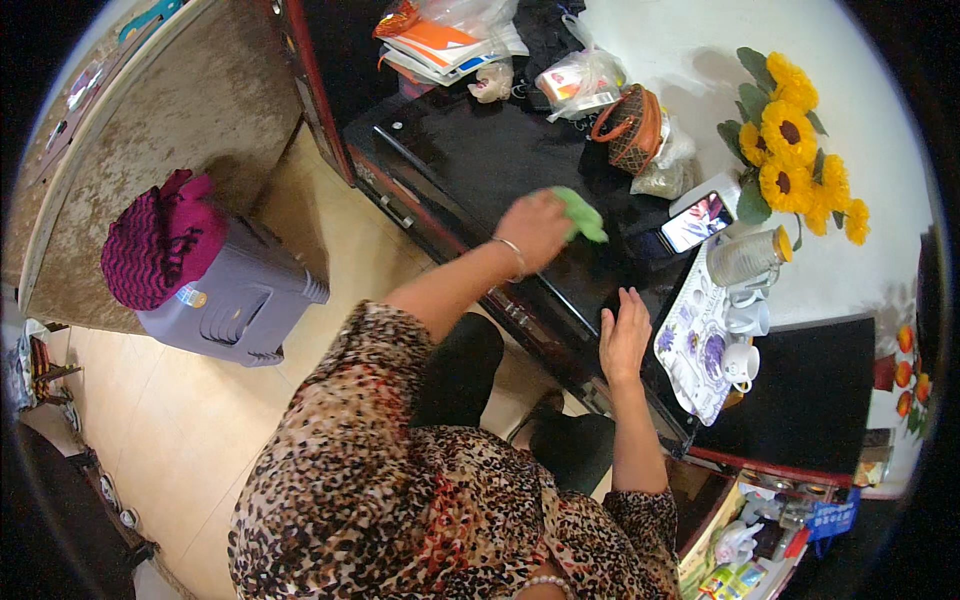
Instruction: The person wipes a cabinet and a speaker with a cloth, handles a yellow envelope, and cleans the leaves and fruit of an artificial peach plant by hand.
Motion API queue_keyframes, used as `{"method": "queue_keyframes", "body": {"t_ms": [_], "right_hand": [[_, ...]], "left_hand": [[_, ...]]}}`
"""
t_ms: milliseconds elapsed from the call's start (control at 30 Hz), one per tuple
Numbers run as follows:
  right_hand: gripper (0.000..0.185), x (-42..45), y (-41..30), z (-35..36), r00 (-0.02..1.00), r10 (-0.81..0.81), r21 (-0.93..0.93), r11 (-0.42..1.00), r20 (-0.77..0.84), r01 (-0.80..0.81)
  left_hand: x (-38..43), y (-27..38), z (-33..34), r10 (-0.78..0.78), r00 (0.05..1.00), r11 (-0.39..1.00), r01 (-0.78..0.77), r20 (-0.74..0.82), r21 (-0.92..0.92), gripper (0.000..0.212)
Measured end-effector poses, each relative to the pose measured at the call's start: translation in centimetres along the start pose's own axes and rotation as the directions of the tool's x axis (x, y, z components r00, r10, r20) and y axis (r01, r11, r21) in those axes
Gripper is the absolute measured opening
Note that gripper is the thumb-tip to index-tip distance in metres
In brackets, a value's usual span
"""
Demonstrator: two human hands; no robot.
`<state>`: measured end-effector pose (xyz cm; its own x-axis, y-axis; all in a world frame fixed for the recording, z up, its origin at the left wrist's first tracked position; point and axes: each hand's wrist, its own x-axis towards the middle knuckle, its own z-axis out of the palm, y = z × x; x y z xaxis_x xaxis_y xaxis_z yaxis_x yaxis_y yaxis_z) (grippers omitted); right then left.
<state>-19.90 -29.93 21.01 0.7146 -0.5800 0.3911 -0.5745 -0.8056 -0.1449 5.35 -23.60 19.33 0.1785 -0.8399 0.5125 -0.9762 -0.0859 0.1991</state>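
My left hand [534, 231], with a bracelet at the wrist, presses a light green cloth [581, 215] onto the glossy black top of a long low cabinet [480, 165]. The cloth spreads out past my fingers. Lying palm down near the cabinet's front edge is my right hand [626, 337], thumb apart and nothing in it. Just right of it sits a white tray with purple flower prints [686, 341]. A lit phone [697, 223] leans against a white box [701, 193] behind my hands.
The tray holds a glass jug [742, 257] and white mugs [741, 364]. Farther left stand a brown handbag [634, 131], plastic bags [581, 79] and stacked papers [442, 49]. Yellow artificial sunflowers [787, 139] rise behind. On the floor is a grey plastic stool [232, 300] with magenta fabric [161, 244]. An open drawer [739, 540] is lower right.
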Motion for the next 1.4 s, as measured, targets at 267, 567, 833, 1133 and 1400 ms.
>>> {"method": "queue_keyframes", "body": {"t_ms": [267, 567, 833, 1133, 1400], "right_hand": [[0.035, 0.5, -0.7, 1.0, 1.0, 0.021, -0.071, 0.997, -0.014, -0.022], [0.034, 0.8, -0.6, 0.9, 0.999, 0.026, -0.101, 0.994, -0.042, -0.03], [0.036, 0.9, -0.1, 1.1, 0.998, 0.052, -0.087, 0.995, -0.024, -0.054], [0.038, 0.9, -0.1, 1.0, 0.998, 0.06, -0.07, 0.996, -0.036, -0.063], [0.036, 0.7, -0.3, 1.1, 0.998, 0.029, -0.101, 0.994, -0.058, -0.035]], "left_hand": [[-4.1, -19.6, -6.5, -0.447, 0.888, 0.816, 0.455, -0.11, 0.356, 0.021], [-0.2, -13.6, -3.9, -0.402, 0.915, 0.858, 0.363, 0.036, 0.363, 0.017], [3.3, -8.8, -0.4, -0.118, 0.992, 0.992, 0.116, 0.053, 0.054, 0.039], [10.6, -12.3, 5.0, -0.319, 0.947, 0.926, 0.318, -0.029, 0.202, 0.033], [6.0, -3.5, 3.9, -0.014, 0.994, 1.0, 0.013, 0.11, 0.007, 0.024]]}}
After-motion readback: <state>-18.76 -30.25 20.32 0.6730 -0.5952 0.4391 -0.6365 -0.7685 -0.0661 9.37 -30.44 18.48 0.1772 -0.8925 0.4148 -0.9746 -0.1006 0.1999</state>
